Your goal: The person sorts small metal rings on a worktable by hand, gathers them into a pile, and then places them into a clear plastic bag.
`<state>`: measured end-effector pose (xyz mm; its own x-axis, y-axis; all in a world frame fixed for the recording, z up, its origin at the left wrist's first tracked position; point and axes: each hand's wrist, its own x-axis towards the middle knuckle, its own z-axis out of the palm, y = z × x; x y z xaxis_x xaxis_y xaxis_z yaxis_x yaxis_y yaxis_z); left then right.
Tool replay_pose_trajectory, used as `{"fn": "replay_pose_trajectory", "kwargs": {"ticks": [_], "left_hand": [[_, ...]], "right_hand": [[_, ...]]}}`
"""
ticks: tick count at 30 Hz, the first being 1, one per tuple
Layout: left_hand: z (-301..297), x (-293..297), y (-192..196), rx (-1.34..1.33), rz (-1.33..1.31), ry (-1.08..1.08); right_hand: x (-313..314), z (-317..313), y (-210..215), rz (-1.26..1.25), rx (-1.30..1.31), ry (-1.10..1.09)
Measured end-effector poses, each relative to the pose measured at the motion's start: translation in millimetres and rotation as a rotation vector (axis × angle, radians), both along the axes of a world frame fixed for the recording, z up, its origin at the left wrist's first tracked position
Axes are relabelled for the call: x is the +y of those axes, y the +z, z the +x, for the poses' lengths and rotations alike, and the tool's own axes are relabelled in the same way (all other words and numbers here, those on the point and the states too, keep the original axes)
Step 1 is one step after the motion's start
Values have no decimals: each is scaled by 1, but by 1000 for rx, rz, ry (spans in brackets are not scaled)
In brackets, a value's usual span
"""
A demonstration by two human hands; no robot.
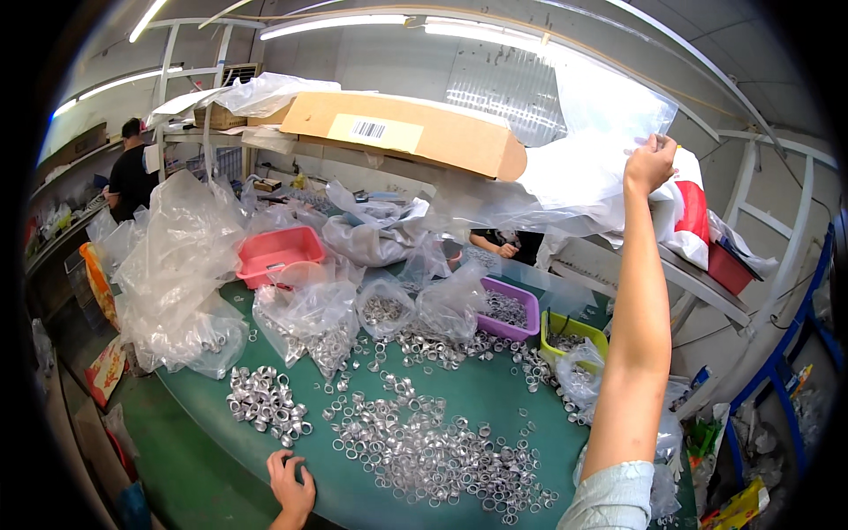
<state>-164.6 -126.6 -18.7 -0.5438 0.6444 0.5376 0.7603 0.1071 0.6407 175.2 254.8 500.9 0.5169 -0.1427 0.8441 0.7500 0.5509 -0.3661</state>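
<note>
My right hand is raised high at the upper right, its fingers closed on the edge of a clear plastic bag that stands up by the shelf. Low on the left, my left hand rests at the near edge of the green table, fingers loosely bent and apart, holding nothing. Just beyond it lies a small pile of metal rings. A larger spread of silvery metal rings covers the middle of the table.
Behind the rings stand ring-filled plastic bags, a red basin, a purple basket and a yellow-green basket. A long cardboard box lies on the shelf above. Another person's hand shows across the table; one person is far left.
</note>
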Motion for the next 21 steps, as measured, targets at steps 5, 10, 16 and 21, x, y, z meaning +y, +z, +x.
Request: {"fn": "replay_pose_trajectory", "kwargs": {"ticks": [5,10,16,21], "left_hand": [[-2,-2,-1,7,-3,-1],[1,-3,-4,31,2,-17],[-1,6,11,-23,79,-90],[103,67,182,-198,335,-768]], "right_hand": [[-18,14,1,-34,114,185],[-42,52,6,-8,104,-120],[-115,24,-14,0,-251,30],[-196,-2,-32,-85,-401,183]]}}
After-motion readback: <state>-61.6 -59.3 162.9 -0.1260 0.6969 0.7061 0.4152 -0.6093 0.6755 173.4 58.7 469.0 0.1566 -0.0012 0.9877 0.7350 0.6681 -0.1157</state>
